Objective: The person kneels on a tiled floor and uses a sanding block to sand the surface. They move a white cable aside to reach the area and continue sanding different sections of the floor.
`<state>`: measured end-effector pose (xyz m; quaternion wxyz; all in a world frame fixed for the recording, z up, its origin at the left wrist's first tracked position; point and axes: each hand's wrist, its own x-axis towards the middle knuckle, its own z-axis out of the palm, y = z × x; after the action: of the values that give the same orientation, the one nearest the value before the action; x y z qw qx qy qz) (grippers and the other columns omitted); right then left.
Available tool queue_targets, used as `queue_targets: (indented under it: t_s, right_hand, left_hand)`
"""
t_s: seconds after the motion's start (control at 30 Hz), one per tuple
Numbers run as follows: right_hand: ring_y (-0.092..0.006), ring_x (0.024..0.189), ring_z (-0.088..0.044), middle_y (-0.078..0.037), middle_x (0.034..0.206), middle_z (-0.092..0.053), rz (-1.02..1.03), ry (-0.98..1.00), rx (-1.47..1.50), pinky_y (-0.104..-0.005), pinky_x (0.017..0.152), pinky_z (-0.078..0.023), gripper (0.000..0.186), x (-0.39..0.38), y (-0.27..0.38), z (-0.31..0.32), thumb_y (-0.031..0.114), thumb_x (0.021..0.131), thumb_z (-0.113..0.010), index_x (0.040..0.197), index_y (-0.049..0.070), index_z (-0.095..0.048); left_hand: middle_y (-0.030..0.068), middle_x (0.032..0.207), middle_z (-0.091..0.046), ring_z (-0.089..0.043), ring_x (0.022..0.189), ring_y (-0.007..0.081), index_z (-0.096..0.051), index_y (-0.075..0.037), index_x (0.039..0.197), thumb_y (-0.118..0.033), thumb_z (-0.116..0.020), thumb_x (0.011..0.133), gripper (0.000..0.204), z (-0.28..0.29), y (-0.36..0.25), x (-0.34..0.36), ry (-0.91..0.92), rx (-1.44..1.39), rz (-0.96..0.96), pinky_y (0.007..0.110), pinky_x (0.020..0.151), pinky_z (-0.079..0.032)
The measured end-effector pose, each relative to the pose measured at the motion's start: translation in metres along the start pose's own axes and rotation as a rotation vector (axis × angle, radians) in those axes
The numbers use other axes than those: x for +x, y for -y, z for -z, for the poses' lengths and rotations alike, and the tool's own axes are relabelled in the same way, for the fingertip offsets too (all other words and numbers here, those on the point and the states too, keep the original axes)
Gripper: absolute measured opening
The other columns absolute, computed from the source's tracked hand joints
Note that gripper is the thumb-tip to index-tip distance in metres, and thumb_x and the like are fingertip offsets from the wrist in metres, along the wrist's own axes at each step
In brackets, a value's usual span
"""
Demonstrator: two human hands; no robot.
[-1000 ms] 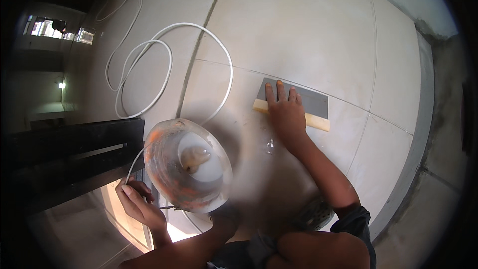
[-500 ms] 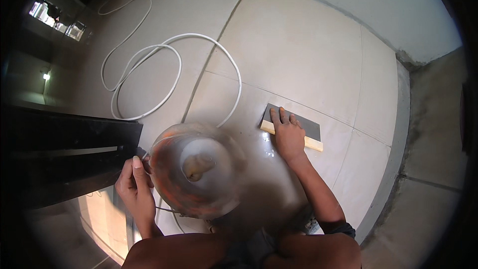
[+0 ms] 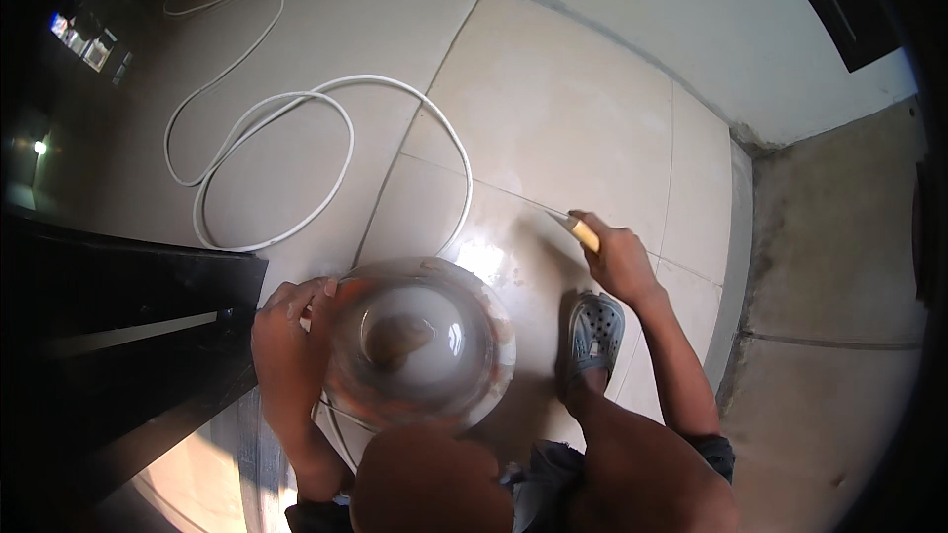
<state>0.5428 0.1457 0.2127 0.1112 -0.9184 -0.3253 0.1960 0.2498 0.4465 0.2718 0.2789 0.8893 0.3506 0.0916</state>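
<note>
My right hand [image 3: 626, 265] is closed around the pale wooden back of a wide scraper [image 3: 585, 235]. The scraper is held edge-on over the tiles, so its grey blade barely shows. At the left, my left hand [image 3: 291, 321] has its fingers curled at the rim of a round, orange-stained bucket [image 3: 502, 331]. Cloudy grey liquid fills the bucket, and a brown lump, possibly a sponge [image 3: 397, 341], lies in it. Part of the bucket's near side is hidden behind my knee.
A white cable or hose [image 3: 346, 153] loops across the tiled floor [image 3: 563, 79] beyond the bucket. A black slatted panel [image 3: 138, 326] stands close on my left. My foot in a grey clog [image 3: 595, 328] is between bucket and right arm. A wall [image 3: 681, 10] runs behind.
The scraper has turned from lying flat to edge-on, lifted in my right hand. My left hand has moved onto the bucket's rim. The bucket looks less blurred, and my right foot has come into view.
</note>
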Motion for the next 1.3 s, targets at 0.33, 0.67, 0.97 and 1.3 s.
queue_targets:
  t_s: [0.33,0.67,0.97,1.3]
  right_hand:
    - [-0.0241,0.115,-0.067,-0.016,0.126,-0.062,-0.039,-0.36,0.895,-0.0391,0.104,-0.054,0.088,0.031,-0.038,0.016,-0.003,0.091,-0.071,0.164,0.007,-0.023]
    - [-0.0227,0.109,-0.066,-0.016,0.118,-0.063,-0.273,-0.182,1.044,-0.0363,0.097,-0.054,0.056,0.039,-0.067,-0.109,-0.003,0.089,-0.065,0.139,0.002,-0.039]
    - [-0.0205,0.109,-0.063,-0.014,0.117,-0.058,-0.333,-0.237,1.009,-0.0359,0.095,-0.053,0.046,0.047,-0.061,-0.122,0.001,0.095,-0.073,0.129,0.002,-0.042]
    - [-0.0253,0.107,-0.061,-0.016,0.113,-0.059,-0.221,-0.271,0.823,-0.0398,0.098,-0.05,0.043,0.083,-0.03,-0.129,0.004,0.097,-0.075,0.127,0.003,-0.044]
  left_hand:
    - [0.0221,0.11,-0.074,-0.07,0.104,0.0415,-0.074,0.0,0.126,-0.033,-0.067,0.104,0.04,0.004,-0.083,0.075,0.434,0.111,-0.268,0.049,0.094,-0.054]
    - [0.0203,0.1,-0.076,-0.076,0.095,0.0379,-0.078,-0.001,0.104,-0.014,-0.068,0.097,0.018,-0.1,-0.15,0.152,0.914,0.458,-0.37,0.046,0.084,-0.06]
    - [0.017,0.097,-0.076,-0.075,0.097,0.0387,-0.075,-0.004,0.104,-0.036,-0.073,0.099,0.032,-0.22,-0.072,0.153,0.695,0.373,-0.301,0.052,0.087,-0.058]
    - [0.0207,0.1,-0.075,-0.073,0.099,0.0419,-0.072,-0.004,0.093,-0.034,-0.074,0.089,0.03,-0.246,-0.033,0.175,0.621,0.211,-0.056,0.055,0.088,-0.057]
